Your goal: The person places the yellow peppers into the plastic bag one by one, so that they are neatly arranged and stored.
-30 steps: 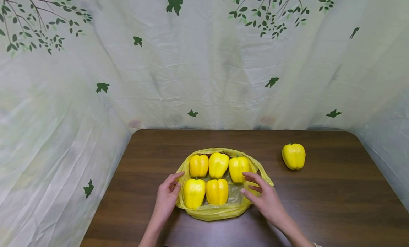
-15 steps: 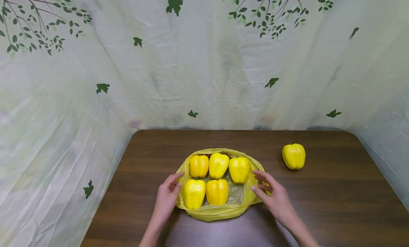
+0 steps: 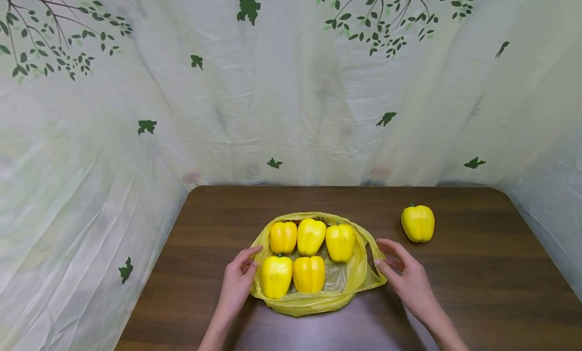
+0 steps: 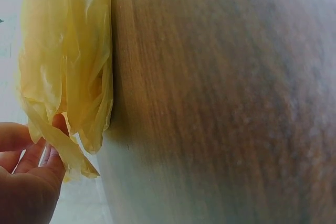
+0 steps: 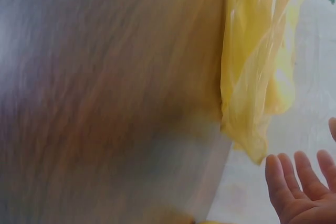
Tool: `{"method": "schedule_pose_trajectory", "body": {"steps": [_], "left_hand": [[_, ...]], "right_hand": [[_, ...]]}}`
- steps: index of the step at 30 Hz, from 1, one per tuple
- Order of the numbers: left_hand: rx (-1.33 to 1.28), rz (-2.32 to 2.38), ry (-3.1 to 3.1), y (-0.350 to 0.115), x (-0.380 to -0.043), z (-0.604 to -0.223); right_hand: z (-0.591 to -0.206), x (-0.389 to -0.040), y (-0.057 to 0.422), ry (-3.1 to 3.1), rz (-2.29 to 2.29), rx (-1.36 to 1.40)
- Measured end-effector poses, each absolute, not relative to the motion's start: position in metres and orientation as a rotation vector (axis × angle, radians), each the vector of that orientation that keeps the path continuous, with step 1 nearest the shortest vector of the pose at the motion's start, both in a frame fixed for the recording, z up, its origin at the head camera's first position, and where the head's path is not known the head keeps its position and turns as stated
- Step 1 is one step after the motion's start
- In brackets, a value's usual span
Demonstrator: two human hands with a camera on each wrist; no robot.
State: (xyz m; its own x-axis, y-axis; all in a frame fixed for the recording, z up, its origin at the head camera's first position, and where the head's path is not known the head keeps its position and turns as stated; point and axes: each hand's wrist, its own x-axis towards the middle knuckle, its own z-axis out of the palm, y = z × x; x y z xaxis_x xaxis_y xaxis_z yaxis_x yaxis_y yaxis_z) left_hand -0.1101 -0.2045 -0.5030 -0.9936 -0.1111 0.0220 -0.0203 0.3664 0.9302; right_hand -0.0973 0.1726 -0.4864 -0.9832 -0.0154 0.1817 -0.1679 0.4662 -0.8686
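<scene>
A yellow plastic bag point(image 3: 309, 306) lies spread on the table with its mouth facing up. Inside are yellow bell peppers, three along the back, such as the middle one point(image 3: 311, 237), and two in front, including the left one point(image 3: 276, 276). At the bag's left rim my left hand point(image 3: 237, 280) holds a strip of the plastic between thumb and fingers, as the left wrist view shows. My right hand point(image 3: 409, 278) is at the bag's right handle, fingers extended; in the right wrist view its fingertips are beside the bag's drooping corner point(image 5: 257, 148).
One more yellow bell pepper point(image 3: 418, 223) stands at the back right of the brown wooden table point(image 3: 482, 270). Behind and around the table hangs a pale curtain point(image 3: 295, 98) printed with green leaves.
My right hand has drawn back to the right, from inside the bag's mouth to outside it, and the right handle now stretches outward. The left hand and peppers stay put.
</scene>
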Motion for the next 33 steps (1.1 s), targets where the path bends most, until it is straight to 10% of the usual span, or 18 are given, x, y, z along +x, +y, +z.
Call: {"method": "schedule_pose_trajectory", "body": {"steps": [33], "left_hand": [[0.110, -1.657, -2.528, -0.203, -0.109, -0.504]], "right_hand": [[-0.482, -0.108, 0.241, -2.559, 1.269, 0.024]]}}
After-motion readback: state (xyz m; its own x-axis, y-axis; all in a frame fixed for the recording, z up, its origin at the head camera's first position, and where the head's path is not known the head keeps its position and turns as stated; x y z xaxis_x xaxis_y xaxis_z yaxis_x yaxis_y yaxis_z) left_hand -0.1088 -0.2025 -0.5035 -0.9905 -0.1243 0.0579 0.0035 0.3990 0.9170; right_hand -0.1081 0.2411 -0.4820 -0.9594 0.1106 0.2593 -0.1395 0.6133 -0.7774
